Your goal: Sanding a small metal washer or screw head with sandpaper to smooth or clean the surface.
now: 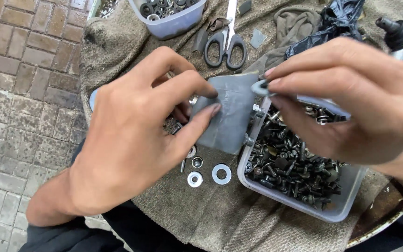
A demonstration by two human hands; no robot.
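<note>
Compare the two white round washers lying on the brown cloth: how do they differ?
The flat white ring washer is wider, with a large open hole showing the brown cloth through it. The smaller white cupped washer beside it looks thicker and raised, with a narrower, darker centre. The flat one lies nearer the grey plastic tub of dark screws. Both are white, round, and lie flat on the cloth, apart from each other.

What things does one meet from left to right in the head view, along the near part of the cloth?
Left hand → small white washer → larger white washer → plastic tub of dark screws and bolts.
</note>
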